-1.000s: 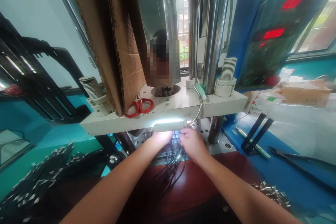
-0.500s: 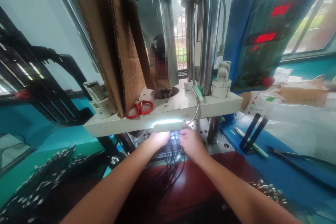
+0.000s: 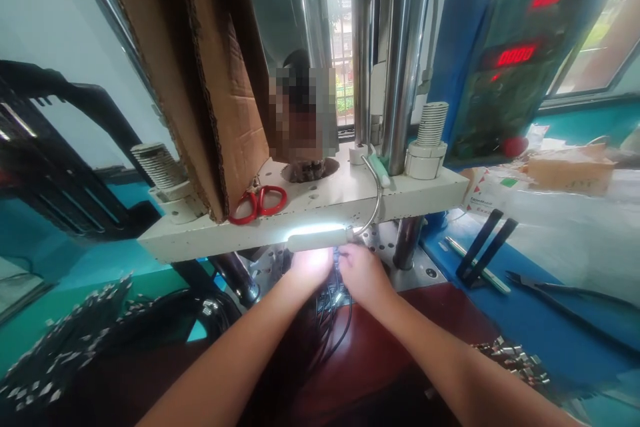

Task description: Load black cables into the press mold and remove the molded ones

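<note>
Centrally, black cables (image 3: 326, 313) are flanked by the left hand (image 3: 311, 268) and the right hand (image 3: 366, 275), just below the lit strip lamp (image 3: 320, 239).
Lengthwise, they are trailed toward the near side, neither hand being set clearly nearer; the right is curled, the left's fingertips are hidden, and whether any cable is gripped cannot be told.

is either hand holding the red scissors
No, the scissors lie on the white plate, with the left hand and right hand lower, at the black cables.

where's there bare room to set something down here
Two bare patches: blue mat between the pliers and metal pieces, and red surface between the black cables and right forearm. Crowded: by the lamp, with the left hand and right hand, and lower left, with piled wires.
</note>
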`<state>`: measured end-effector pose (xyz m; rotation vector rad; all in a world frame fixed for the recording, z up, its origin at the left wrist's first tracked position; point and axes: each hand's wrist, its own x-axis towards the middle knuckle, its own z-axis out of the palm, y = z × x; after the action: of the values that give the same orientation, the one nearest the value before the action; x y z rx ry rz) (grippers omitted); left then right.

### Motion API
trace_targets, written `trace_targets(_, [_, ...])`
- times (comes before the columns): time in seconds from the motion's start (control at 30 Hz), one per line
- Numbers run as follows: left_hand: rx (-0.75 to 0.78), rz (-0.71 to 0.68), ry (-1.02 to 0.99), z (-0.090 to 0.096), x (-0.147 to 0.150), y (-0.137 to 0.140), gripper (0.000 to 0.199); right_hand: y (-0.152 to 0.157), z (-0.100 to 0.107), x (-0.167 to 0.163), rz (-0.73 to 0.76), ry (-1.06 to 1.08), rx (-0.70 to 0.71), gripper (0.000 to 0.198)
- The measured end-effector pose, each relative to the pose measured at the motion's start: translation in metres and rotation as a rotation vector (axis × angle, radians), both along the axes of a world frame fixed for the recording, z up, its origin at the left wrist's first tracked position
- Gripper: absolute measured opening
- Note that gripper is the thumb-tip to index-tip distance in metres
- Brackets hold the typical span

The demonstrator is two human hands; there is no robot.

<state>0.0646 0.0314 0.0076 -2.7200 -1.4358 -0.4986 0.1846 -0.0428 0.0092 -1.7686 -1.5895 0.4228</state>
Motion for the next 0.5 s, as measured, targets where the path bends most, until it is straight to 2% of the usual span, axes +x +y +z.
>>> trace_targets(0.17, [-0.003,0.037,-0.030,0.007,-0.002,0.005,0.025,-0.006,-0.002,-0.001,0.044,-0.117,0.028,0.024])
trace_targets(0.3, [-0.002,0.027,-0.050,0.019,-0.028,-0.001,0.018,-0.005,0.005,0.008,0.038,-0.150,0.081,0.025])
trace_targets(0.4, [-0.006,0.015,-0.056,0.029,-0.050,-0.027,0.024,0.009,0.008,0.017,0.048,-0.154,0.100,0.020])
trace_targets(0.5, [-0.014,-0.012,-0.083,0.035,-0.060,-0.073,0.037,0.034,0.005,0.017,0.028,-0.134,0.074,0.014])
